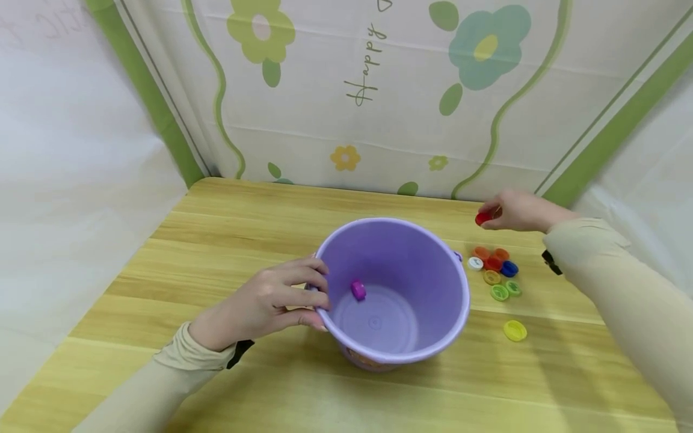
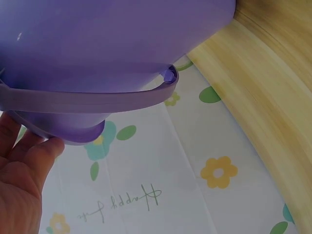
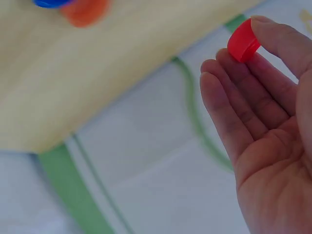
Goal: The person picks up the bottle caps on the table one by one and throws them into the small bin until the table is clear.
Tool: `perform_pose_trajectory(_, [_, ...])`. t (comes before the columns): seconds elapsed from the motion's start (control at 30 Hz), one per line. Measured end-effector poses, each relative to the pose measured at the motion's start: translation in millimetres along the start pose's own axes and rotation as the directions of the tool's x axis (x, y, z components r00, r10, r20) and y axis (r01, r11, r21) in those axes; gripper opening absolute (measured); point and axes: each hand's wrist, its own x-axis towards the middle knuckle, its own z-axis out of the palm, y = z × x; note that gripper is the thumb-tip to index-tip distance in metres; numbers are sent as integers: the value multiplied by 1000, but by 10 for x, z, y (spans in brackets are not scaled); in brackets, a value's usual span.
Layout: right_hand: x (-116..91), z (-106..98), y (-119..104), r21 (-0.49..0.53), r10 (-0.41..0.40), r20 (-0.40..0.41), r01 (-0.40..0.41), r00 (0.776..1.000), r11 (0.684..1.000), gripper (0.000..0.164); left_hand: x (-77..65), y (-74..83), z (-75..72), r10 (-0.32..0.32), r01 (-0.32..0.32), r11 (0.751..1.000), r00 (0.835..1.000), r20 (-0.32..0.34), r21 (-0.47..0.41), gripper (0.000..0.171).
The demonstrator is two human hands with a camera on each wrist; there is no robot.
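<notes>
A purple bucket [image 1: 428, 258] stands on the table, its mouth tilted toward the head camera. My left hand [image 1: 271, 297] grips the left side of its rim, fingers over the edge and thumb outside. In the left wrist view the bucket's handle [image 2: 97, 101] hangs down along its outer wall. One magenta cap [image 1: 358, 290] lies inside, by the bottom. Beyond the bucket at the right, my right hand [image 1: 522, 210] pinches a red bottle cap [image 3: 242, 41] between thumb and fingertips, raised above the wooden surface. The remaining fingers of that hand are extended.
Right of the bucket, several caps cluster on the wooden table [image 1: 238, 228]: white [image 1: 475, 263], red [image 1: 493, 263], orange [image 1: 502, 255], blue [image 1: 509, 269] and green [image 1: 499, 293]. A yellow cap [image 1: 515, 331] lies apart, nearer. A flowered cloth [image 1: 325, 120] hangs behind the table's back edge.
</notes>
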Motion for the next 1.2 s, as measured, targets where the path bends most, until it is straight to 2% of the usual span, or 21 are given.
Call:
perform_pose_trajectory(0.17, [-58, -337, -383, -69, -55, -45, 52, 997, 996, 20, -9, 11, -5, -1, 1, 1000, 1000, 5, 5, 20])
perform_pose_trajectory(0.27, [-90, -521, -633, -101, -97, -64, 90, 993, 991, 22, -13, 16, -8, -3, 3, 1000, 1000, 7, 6, 21])
perform_pose_trajectory(0.5, [-166, -778, -1232, -201, -251, -115, 225, 961, 954, 27, -19, 25, -7, -7, 7, 1000, 1000, 8, 10, 20])
perform_pose_trajectory(0.7, [-195, -798, -1638, -240, -348, -77, 322, 934, 916, 29, -28, 19, 1, -11, 11, 1000, 1000, 5, 11, 21])
perform_pose_trajectory(1.07, [-230, -720, -2056, -254, -515, -46, 488, 856, 835, 27, -5, -14, 0, -9, 8, 1000, 1000, 12, 27, 22])
perform_pose_trajectory(1.2, [-229, -690, -2221, -236, -549, -14, 531, 836, 814, 28, -11, 2, 4, -7, 7, 1000, 1000, 6, 28, 22])
